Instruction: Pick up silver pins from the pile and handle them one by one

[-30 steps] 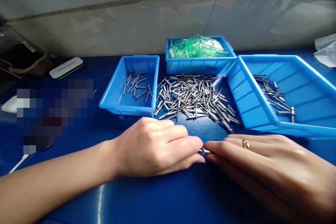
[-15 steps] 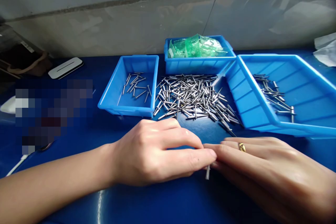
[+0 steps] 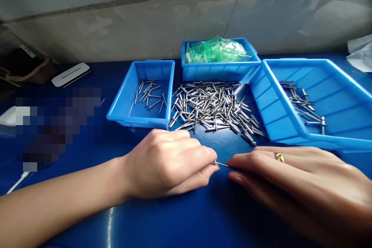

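Note:
A thin metal blind rivet lies nearly level between my hands, just above the blue tabletop. My left hand is closed, with thumb and forefinger pinching the rivet's flanged end; the part inside the grip is hidden. My right hand, wearing a gold ring, has its thumb and fingers around the pin's other end, whose tip is hidden among them. Just beyond both hands, a loose pile of blind rivets is spread on the table.
Left of the pile stands a small blue bin with several rivets inside. A blue bin behind holds green plastic bags. On the right, a larger blue bin contains some rivets. A white device lies back left; a blurred patch covers the left side.
My hands have drawn apart from touching, the left moving slightly left. The rivet, mostly hidden and pointing down before, now shows stretched between my fingertips.

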A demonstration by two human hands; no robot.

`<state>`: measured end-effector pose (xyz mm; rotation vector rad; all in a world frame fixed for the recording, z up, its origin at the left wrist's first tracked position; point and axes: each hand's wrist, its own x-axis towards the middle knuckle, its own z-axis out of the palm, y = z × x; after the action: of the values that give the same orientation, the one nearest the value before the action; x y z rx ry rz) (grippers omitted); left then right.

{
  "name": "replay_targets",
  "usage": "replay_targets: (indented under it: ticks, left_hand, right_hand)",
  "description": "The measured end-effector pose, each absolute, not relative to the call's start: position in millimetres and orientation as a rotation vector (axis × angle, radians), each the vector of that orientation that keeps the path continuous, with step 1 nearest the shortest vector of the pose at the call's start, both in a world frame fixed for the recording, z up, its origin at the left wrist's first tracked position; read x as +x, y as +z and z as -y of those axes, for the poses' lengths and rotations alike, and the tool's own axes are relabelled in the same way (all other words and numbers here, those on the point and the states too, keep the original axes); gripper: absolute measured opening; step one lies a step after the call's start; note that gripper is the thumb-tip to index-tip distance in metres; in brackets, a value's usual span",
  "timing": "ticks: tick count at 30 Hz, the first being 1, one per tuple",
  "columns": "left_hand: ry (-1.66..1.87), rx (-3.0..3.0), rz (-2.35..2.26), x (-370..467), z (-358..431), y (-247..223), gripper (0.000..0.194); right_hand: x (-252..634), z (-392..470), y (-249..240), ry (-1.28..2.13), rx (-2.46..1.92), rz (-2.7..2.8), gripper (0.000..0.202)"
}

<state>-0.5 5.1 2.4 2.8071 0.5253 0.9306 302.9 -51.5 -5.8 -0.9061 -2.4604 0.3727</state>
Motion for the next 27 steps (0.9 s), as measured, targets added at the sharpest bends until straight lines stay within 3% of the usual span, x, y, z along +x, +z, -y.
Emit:
replay_targets:
  ticks: [8, 19, 27]
  left_hand:
    - [0.957, 2.863, -0.535, 0, -6, 6, 0.043]
    - [1.000, 2.806, -0.436, -2, -6, 6, 0.018]
    - [0.947, 2.893, -0.588, -4, -8, 3, 0.037]
  right_hand:
    - [303, 45, -10, 0.298, -0.903, 2.446, 0.043]
    - [305, 48, -9, 0.256, -0.915, 2.470, 0.039]
    - [307, 47, 1, 0.306, -0.955, 2.427, 0.037]
